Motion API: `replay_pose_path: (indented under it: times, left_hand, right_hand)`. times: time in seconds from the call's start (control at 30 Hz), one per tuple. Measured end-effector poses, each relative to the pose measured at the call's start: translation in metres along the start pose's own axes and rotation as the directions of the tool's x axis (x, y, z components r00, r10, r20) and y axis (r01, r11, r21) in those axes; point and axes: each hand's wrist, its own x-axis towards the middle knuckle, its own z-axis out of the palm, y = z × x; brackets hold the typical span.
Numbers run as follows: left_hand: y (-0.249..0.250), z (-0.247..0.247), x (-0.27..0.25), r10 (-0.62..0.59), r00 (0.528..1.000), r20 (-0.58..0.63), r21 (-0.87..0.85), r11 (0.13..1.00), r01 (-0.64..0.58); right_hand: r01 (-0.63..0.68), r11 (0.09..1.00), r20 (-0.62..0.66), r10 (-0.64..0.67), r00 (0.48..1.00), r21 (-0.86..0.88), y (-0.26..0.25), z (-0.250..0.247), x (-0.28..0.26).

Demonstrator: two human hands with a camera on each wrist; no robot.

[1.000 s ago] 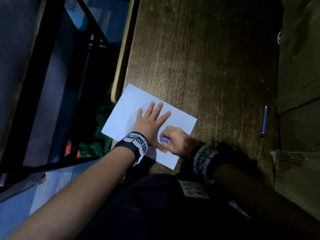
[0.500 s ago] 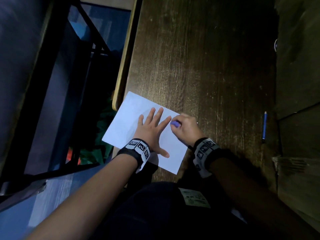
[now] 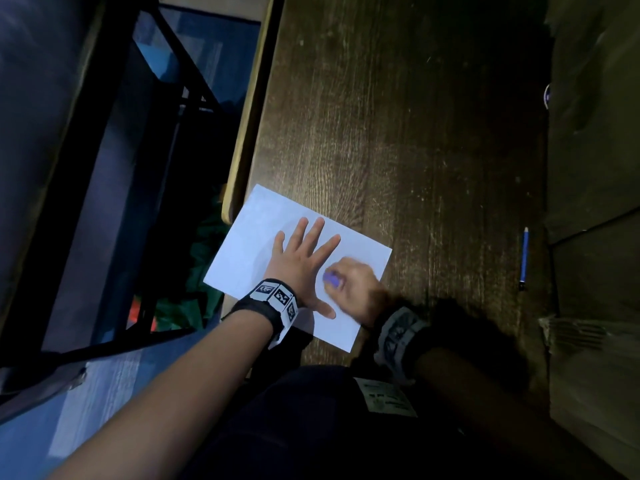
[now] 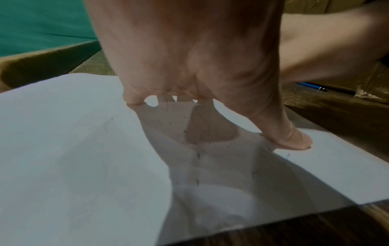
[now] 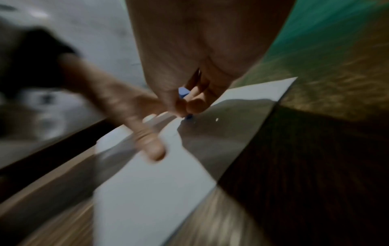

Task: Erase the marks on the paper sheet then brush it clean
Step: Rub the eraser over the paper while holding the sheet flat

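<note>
— While the left hand (image 3: 300, 263) lies flat, fingers spread, on the paper sheet (image 3: 249, 244), what's the right hand's (image 3: 356, 289) grip?
— Pinching the purple eraser (image 3: 331, 279) against the sheet, beside the left thumb; the pencil (image 3: 524, 258) lies well right of the sheet on the counter (image 3: 398, 133).

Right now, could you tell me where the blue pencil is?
In the head view, the blue pencil lies on the wooden table, well right of the paper sheet, beside the cardboard.

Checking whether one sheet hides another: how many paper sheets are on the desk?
1. A single white paper sheet lies at the desk's near left corner, the left hand flat on it. No second edge shows, though one beneath could be hidden.
</note>
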Motion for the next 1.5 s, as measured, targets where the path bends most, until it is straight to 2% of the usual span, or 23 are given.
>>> replay_pose_path:
  times: [0.07,0.1,0.17,0.23,0.27,0.33,0.4,0.43,0.5,0.57,0.67,0.73,0.83,0.9,0.97,1.03,1.1,1.2,1.27,1.37,1.4,1.43,1.5]
  left_hand:
    - [0.001,0.000,0.001,-0.001,1.000,0.010,0.014,1.000,0.001]
    - [0.001,0.000,0.000,-0.001,1.000,0.013,0.016,1.000,0.001]
    - [0.002,0.000,-0.001,0.000,1.000,0.016,0.006,1.000,0.000]
    - [0.001,0.000,-0.001,-0.002,1.000,0.018,0.005,1.000,0.002]
    - [0.001,0.000,0.000,-0.003,1.000,0.017,0.010,1.000,0.003]
    - [0.001,0.000,0.001,-0.006,1.000,0.016,0.017,1.000,0.006]
    - [0.002,0.000,0.002,-0.006,1.000,0.020,0.024,1.000,0.006]
    - [0.002,0.001,0.001,-0.005,1.000,0.021,0.023,1.000,0.004]
    - [0.001,0.002,0.000,0.000,1.000,0.011,0.011,1.000,0.000]
    - [0.000,0.002,-0.001,0.002,1.000,0.002,-0.002,1.000,-0.002]
    - [0.000,0.001,0.001,-0.001,1.000,0.004,0.016,1.000,0.001]
    - [0.001,0.000,0.002,-0.004,1.000,0.016,0.030,1.000,0.003]
    - [0.000,0.001,-0.001,0.000,1.000,0.005,0.012,1.000,0.000]
    - [-0.001,0.001,-0.001,0.003,1.000,-0.001,0.002,1.000,-0.003]
    - [-0.001,0.002,0.001,0.001,1.000,-0.007,-0.003,1.000,-0.001]
    - [0.000,0.003,0.002,-0.006,1.000,-0.004,0.010,1.000,0.006]
    - [0.000,0.004,0.003,-0.008,1.000,0.001,0.020,1.000,0.008]
    - [0.000,0.003,0.001,-0.004,1.000,0.007,0.009,1.000,0.003]
    - [0.001,0.002,0.001,-0.002,1.000,0.005,0.005,1.000,0.002]
    - [0.000,0.002,0.002,-0.003,1.000,-0.002,0.010,1.000,0.003]
    - [0.001,0.002,0.002,-0.005,1.000,-0.003,0.011,1.000,0.005]
    - [0.001,0.002,0.001,-0.006,1.000,-0.003,0.013,1.000,0.007]
    - [0.002,0.002,0.000,-0.006,1.000,0.007,0.011,1.000,0.006]
  right_hand:
    - [0.103,0.994,0.169,-0.098,0.981,-0.021,-0.001,-0.003,-0.008]
    - [0.081,0.996,0.142,-0.076,0.987,-0.028,0.005,-0.010,0.001]
    - [-0.059,0.998,-0.102,0.058,0.993,-0.004,0.018,-0.024,0.022]
    - [-0.195,0.978,-0.291,0.209,0.934,0.079,0.024,-0.026,0.027]
    - [-0.207,0.976,-0.269,0.218,0.938,0.068,0.021,-0.019,0.022]
    - [-0.081,0.997,-0.022,0.081,0.997,-0.006,0.002,-0.001,0.005]
    - [0.058,0.998,0.185,-0.053,0.981,-0.024,-0.005,-0.003,-0.004]
    - [0.051,0.998,0.160,-0.043,0.986,-0.043,-0.002,-0.011,0.005]
    - [-0.084,0.996,-0.112,0.081,0.990,-0.019,0.011,-0.024,0.027]
    - [-0.192,0.980,-0.302,0.198,0.932,0.051,0.017,-0.025,0.031]
    - [-0.059,0.998,0.018,0.059,0.998,0.003,-0.006,0.003,0.007]
    - [0.024,1.000,0.180,-0.022,0.983,-0.009,-0.009,-0.002,-0.001]
    - [-0.123,0.992,-0.128,0.123,0.984,0.008,0.014,-0.026,0.029]
    - [-0.208,0.975,-0.344,0.221,0.913,0.076,0.022,-0.029,0.036]
    - [-0.196,0.980,-0.248,0.200,0.948,0.041,0.013,-0.008,0.022]
    - [-0.008,1.000,-0.029,0.009,1.000,0.009,-0.004,0.010,-0.004]
    - [0.113,0.994,0.055,-0.113,0.992,0.009,0.001,0.000,-0.008]
    - [-0.121,0.992,-0.290,0.126,0.949,0.034,0.022,-0.032,0.020]
    - [-0.244,0.966,-0.364,0.259,0.895,0.089,0.031,-0.030,0.021]
    - [0.056,0.997,-0.148,-0.063,0.987,-0.055,0.011,-0.004,-0.009]
    - [0.184,0.981,-0.055,-0.187,0.981,-0.059,0.012,-0.003,-0.018]
    - [0.226,0.973,0.006,-0.226,0.974,-0.048,0.016,-0.011,-0.016]
    - [0.059,0.998,-0.076,-0.061,0.995,-0.028,0.027,-0.032,0.004]
